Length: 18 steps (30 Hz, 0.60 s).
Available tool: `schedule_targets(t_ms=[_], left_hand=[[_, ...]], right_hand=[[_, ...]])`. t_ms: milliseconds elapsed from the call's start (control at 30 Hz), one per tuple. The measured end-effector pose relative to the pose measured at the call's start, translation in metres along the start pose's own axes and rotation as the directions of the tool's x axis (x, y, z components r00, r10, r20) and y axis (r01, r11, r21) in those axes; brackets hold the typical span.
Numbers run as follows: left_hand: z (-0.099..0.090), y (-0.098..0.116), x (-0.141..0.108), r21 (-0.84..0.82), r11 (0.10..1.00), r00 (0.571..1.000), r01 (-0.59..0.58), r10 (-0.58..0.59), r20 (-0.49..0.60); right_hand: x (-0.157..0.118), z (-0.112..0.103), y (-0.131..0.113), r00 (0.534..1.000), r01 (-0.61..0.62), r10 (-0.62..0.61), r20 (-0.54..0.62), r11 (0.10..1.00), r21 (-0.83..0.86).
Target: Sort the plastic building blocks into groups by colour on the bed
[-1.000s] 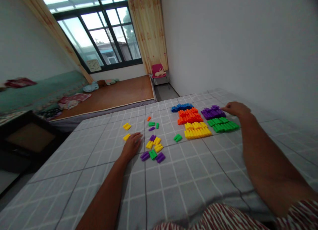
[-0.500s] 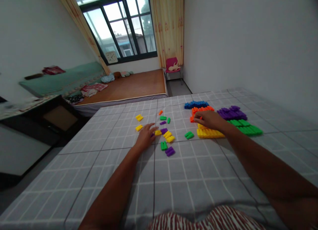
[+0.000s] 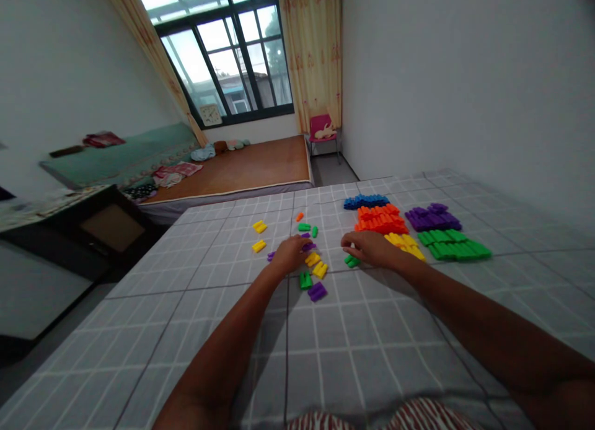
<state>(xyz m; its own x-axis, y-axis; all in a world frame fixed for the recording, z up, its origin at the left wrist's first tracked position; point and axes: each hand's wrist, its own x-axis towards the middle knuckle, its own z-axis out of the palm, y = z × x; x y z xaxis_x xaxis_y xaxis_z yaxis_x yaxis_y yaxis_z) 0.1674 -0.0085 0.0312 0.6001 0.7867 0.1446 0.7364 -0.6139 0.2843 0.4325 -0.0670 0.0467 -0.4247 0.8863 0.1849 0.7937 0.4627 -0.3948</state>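
Note:
My left hand (image 3: 292, 253) is low over the scattered plastic building blocks, its fingers bent together at a purple block (image 3: 308, 246). What lies between its fingertips is hidden. Two yellow blocks (image 3: 320, 269) rest just right of that hand, above a green block (image 3: 305, 280) and a purple block (image 3: 317, 292). My right hand (image 3: 372, 248) hovers palm down, fingers bent but apart from the thumb, with no block visible in them. Under its fingertips lies a green block (image 3: 352, 261). Its wrist partly covers the yellow block group (image 3: 405, 244).
Blocks grouped by colour lie at the right: blue (image 3: 365, 201), orange (image 3: 380, 219), purple (image 3: 432, 217) and green (image 3: 453, 245). Loose yellow blocks (image 3: 259, 226) lie left, with a small orange block (image 3: 300, 217) farther back. A checked cloth (image 3: 223, 349) covers the surface.
My right hand has moved left from the orange and yellow groups to the loose green block. My left hand has shifted right, over where a yellow block lay. The view has tilted slightly up.

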Motion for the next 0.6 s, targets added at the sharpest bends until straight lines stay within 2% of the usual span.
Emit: schedule_targets(t_ms=[100, 200, 267, 367, 433, 500, 600], left_hand=[[0.011, 0.007, 0.001, -0.264, 0.961, 0.989, -0.082, 0.046, -0.14], [0.018, 0.019, 0.001, -0.455, 0.883, 0.988, -0.116, 0.056, -0.142], [0.02, 0.027, 0.001, -0.498, 0.86, 0.991, -0.11, 0.055, -0.124], [0.016, 0.028, 0.0, -0.443, 0.892, 0.993, -0.092, 0.05, -0.105], [0.009, 0.014, -0.001, -0.396, 0.915, 0.993, -0.078, 0.038, -0.109], [0.001, -0.009, -0.002, -0.379, 0.925, 0.99, -0.022, -0.033, -0.139], [-0.007, -0.052, -0.006, -0.34, 0.934, 0.962, 0.108, -0.184, -0.2]], right_hand=[[0.004, 0.007, -0.002, 0.996, 0.017, -0.002, -0.09, 0.985, 0.171], [0.008, 0.013, -0.009, 0.988, 0.059, 0.001, -0.156, 0.924, 0.379], [0.01, 0.016, -0.015, 0.988, 0.083, -0.012, -0.155, 0.885, 0.458], [0.013, 0.013, -0.013, 0.989, 0.098, -0.021, -0.149, 0.842, 0.531], [0.015, 0.003, 0.0, 0.982, 0.093, 0.017, -0.187, 0.821, 0.563], [0.014, -0.012, 0.022, 0.962, 0.056, 0.107, -0.25, 0.822, 0.567], [0.006, -0.043, 0.064, 0.886, -0.102, 0.33, -0.326, 0.824, 0.557]])
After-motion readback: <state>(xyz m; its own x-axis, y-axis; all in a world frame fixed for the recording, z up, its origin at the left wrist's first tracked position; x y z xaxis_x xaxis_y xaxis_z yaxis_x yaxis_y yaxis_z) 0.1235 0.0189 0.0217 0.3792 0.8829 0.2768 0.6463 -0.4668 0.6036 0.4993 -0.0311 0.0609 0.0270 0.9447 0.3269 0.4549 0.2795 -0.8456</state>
